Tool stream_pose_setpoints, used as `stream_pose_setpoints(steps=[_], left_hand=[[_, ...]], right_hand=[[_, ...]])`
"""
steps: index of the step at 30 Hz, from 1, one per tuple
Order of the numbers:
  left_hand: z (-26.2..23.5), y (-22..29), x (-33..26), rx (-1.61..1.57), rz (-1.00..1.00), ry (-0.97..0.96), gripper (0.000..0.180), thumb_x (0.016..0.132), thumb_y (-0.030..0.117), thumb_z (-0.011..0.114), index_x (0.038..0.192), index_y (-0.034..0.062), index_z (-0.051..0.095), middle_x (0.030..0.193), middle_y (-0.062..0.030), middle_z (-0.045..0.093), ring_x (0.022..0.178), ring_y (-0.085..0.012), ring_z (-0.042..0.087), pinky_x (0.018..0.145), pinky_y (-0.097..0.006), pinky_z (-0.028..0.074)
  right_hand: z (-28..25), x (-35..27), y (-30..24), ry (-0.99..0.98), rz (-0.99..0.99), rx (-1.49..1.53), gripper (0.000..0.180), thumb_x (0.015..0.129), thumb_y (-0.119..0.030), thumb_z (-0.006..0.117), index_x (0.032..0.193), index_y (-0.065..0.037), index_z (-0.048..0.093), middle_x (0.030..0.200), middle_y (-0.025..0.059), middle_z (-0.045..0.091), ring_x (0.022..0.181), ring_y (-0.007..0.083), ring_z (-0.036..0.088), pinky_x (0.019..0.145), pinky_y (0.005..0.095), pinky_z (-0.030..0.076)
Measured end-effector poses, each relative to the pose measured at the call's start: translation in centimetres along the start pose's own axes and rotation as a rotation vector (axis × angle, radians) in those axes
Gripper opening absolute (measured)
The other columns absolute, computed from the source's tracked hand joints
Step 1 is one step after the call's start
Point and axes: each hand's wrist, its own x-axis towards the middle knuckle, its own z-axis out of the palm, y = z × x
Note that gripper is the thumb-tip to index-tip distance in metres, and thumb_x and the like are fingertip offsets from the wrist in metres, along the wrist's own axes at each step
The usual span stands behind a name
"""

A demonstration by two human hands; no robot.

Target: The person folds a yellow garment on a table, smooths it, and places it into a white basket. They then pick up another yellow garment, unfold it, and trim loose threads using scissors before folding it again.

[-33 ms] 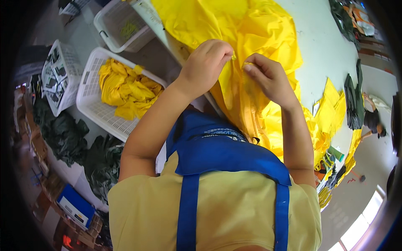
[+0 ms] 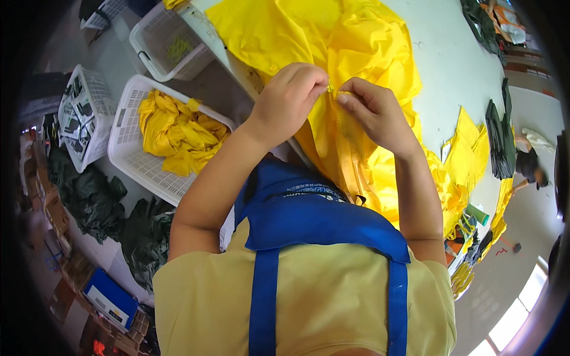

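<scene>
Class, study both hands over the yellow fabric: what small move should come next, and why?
Perhaps bring the left hand slightly closer to the right hand, because the left pinches a small yellow piece and the right an edge of the yellow fabric, fingertips close but apart. Whether the pieces touch is too small to tell.

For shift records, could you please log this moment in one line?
left hand: pinching small yellow piece | right hand: pinching glossy yellow fabric | support: pale table
</scene>
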Motion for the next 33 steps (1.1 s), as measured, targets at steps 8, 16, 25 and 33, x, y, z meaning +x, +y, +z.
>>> stream_pose_setpoints(steps=[8,16,25,33], left_hand=[[0.6,1.9,1.1,-0.04,0.01,-0.005,0.013,0.079,-0.003,0.063,0.088,0.0025,0.057,0.089,-0.0111,0.065,0.08,-0.0248,0.064,0.07,-0.03,0.051],[0.6,2.6,1.5,-0.002,0.057,-0.069,0.012,0.078,-0.002,0.064,0.086,0.0029,0.057,0.091,-0.0111,0.065,0.084,-0.0275,0.062,0.073,-0.033,0.05],[1.6,3.1,2.4,-0.123,0.09,-0.21,0.011,0.077,0.009,0.066,0.081,0.0051,0.057,0.092,-0.0095,0.062,0.087,-0.0293,0.058,0.077,-0.036,0.047],[2.5,4.9,4.3,-0.195,0.228,-0.328,0.012,0.077,0.019,0.069,0.077,0.0104,0.061,0.108,-0.0115,0.056,0.101,-0.0308,0.051,0.092,-0.044,0.036]], right_hand=[[-1.6,-1.0,-1.4,-0.009,0.014,-0.134,0.023,0.088,-0.021,0.057,0.089,0.002,0.06,0.071,0.0203,0.058,0.065,0.0342,0.057,0.06,0.0371,0.045],[-2.1,-1.2,-1.8,-0.004,0.024,-0.143,0.023,0.087,-0.022,0.058,0.085,0.001,0.06,0.073,0.0216,0.058,0.067,0.0361,0.058,0.06,0.0384,0.045],[-0.6,-3.3,-0.6,0.408,0.006,-0.092,0.013,0.084,-0.009,0.063,0.081,0.0,0.054,0.061,0.0093,0.055,0.053,0.0125,0.05,0.051,0.0263,0.042],[-1.4,-4.4,0.4,0.715,-0.164,-0.145,0.015,0.086,-0.004,0.061,0.084,-0.002,0.047,0.067,0.0103,0.057,0.056,0.0178,0.055,0.053,0.0285,0.044]])
